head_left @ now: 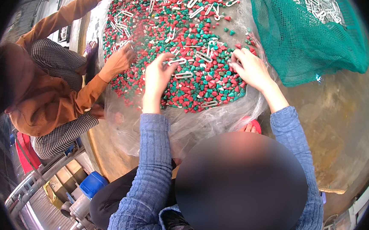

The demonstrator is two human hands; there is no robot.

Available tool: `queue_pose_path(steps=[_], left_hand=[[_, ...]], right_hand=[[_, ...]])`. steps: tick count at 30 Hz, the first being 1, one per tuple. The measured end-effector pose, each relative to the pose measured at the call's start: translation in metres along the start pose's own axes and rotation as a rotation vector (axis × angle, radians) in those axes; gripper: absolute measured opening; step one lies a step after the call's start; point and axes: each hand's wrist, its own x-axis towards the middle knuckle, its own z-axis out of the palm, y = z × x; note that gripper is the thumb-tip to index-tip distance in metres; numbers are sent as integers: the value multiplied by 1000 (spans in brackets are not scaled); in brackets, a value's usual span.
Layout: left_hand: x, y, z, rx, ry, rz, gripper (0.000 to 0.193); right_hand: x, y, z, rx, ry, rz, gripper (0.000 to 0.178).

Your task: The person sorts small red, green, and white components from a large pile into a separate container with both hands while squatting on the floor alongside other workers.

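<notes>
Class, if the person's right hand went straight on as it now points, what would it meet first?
Most likely the small red and green cone-shaped pieces just left of the right hand, though whether it touches them is unclear.

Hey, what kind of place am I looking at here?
Probably a small workshop or sorting area. Many small red and green cones lie spread on a clear plastic sheet, white oblong links are scattered among them, and a green mesh net holds more links.
</notes>
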Motion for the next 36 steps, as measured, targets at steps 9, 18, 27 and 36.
queue_pose_path(steps=[9, 18, 27, 36], left_hand=[[-3, -34, 6, -298, 231, 58, 15], [-32, 8, 1, 20, -131, -85, 22], [-23, 44, 27, -493, 40, -81, 10], [-54, 143, 85, -264, 189, 363, 42]], right_hand=[[21, -48, -15, 1369, -117, 373, 23], [55, -39, 55, -174, 9, -182, 27], [34, -3, 19, 1850, -233, 586, 18], [12, -18, 54, 2540, -97, 670, 36]])
